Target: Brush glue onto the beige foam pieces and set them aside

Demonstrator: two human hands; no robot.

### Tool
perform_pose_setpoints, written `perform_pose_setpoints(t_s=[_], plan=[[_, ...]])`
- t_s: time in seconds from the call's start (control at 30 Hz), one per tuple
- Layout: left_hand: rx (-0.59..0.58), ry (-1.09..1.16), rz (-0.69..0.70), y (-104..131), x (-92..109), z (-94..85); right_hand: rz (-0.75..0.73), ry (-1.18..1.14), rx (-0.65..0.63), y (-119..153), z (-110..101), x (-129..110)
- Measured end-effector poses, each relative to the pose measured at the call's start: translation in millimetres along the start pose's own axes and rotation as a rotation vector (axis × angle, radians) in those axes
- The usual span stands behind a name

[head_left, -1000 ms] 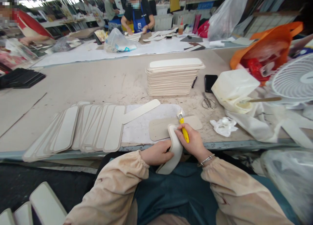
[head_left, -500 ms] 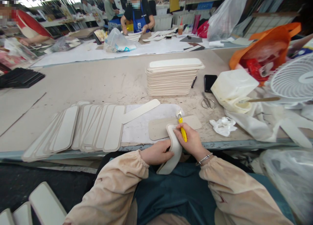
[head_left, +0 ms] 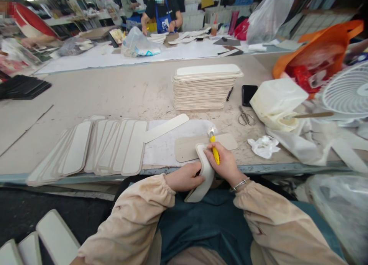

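Note:
Over my lap, my left hand (head_left: 186,176) grips a bent, white, round-cornered panel (head_left: 204,184) with a beige edge. My right hand (head_left: 224,162) holds a yellow-handled brush (head_left: 214,152), its white-smeared tip pointing away from me. The thumb side of that hand also touches the panel's upper end. Just beyond lies a flat beige panel (head_left: 188,149) on a white sheet (head_left: 156,153). A narrow white strip (head_left: 166,128) rests across the sheet. Left of it, several similar panels (head_left: 133,150) overlap in a fanned row.
A tall stack of panels (head_left: 204,90) stands mid-table. To its right are a black phone (head_left: 248,95), scissors (head_left: 246,117), crumpled white tissue (head_left: 263,146), a white plastic container (head_left: 278,98) and a white fan (head_left: 349,90). A co-worker (head_left: 162,13) works across the table.
The view has shifted slightly, so the table appears a little higher. Both hands keep their hold on the panel and brush, with hardly any movement.

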State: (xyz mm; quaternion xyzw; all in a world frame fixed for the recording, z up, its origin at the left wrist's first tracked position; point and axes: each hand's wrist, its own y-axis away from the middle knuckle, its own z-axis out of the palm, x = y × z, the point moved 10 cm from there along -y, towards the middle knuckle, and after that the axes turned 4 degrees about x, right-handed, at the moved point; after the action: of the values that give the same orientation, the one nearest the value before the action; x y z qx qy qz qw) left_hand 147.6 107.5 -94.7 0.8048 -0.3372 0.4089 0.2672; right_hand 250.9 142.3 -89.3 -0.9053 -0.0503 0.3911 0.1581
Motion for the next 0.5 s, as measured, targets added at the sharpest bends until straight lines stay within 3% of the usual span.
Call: perform_pose_setpoints(t_s=[0.5], plan=[[-0.032,-0.096,-0.006,0.4,-1.0,5.3,-0.002,-0.011,-0.022,2.6,-1.0,1.7]])
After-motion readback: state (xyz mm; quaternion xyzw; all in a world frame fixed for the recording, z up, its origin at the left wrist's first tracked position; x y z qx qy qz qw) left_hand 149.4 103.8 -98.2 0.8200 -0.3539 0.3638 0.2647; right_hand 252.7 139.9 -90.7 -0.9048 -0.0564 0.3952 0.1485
